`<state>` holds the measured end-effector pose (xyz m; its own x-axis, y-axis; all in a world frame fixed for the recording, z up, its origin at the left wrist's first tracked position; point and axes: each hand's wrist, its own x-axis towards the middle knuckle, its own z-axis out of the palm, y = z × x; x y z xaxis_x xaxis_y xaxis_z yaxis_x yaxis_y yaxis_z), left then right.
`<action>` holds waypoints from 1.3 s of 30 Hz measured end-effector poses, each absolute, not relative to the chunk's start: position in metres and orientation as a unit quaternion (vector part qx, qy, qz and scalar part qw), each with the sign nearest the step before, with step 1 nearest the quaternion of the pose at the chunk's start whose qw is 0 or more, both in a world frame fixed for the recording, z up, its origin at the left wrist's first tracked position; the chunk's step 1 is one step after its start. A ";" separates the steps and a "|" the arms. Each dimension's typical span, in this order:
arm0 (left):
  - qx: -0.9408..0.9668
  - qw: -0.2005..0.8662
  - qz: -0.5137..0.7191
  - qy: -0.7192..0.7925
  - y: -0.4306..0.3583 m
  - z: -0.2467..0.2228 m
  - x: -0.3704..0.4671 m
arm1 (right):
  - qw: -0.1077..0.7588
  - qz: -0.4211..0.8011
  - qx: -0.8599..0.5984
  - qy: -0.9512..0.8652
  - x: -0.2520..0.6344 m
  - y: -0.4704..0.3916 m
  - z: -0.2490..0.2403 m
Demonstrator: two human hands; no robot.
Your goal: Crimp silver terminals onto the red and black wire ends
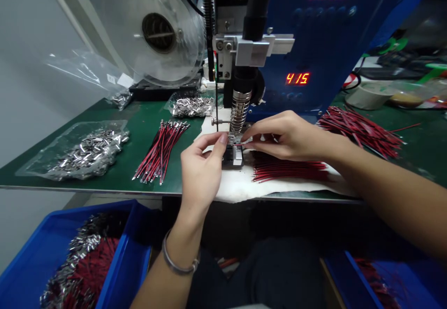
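Note:
Both of my hands meet at a small metal fixture (237,155) under the soldering machine's spring-wrapped head (240,106). My left hand (202,167) has thumb and forefinger pinched at the fixture's left side; whatever lies between those fingertips is too small to make out. From the right, my right hand (284,137) pinches a thin red wire (238,144) that lies across the top of the fixture. Below that hand, a bundle of red and black wires (288,169) rests on a white cloth (237,188).
Left on the green table lie wires with metal ends (160,153) and bags of small metal parts (92,153) (192,105). More wires (363,130) are piled right. A blue bin (131,234) holds wired parts below. The blue machine housing (307,34) and a clear reel (129,20) stand behind.

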<state>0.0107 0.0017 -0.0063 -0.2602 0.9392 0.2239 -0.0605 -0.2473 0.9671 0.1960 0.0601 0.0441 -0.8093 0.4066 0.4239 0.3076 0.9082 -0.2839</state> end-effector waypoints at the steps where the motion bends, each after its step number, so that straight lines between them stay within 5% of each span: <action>1: 0.466 0.390 0.638 0.474 0.002 -0.006 0.011 | 0.250 0.102 -0.185 -0.945 0.196 0.060 0.044; 39: 0.452 0.402 0.607 0.516 -0.001 -0.005 0.013 | 0.254 0.135 -0.348 -0.892 0.186 0.044 0.046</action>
<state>0.0127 -0.0009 -0.0048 -0.2684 0.9540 0.1336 -0.0221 -0.1447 0.9892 0.1856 0.0442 0.0463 -0.6282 0.6900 0.3594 0.5528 0.7209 -0.4179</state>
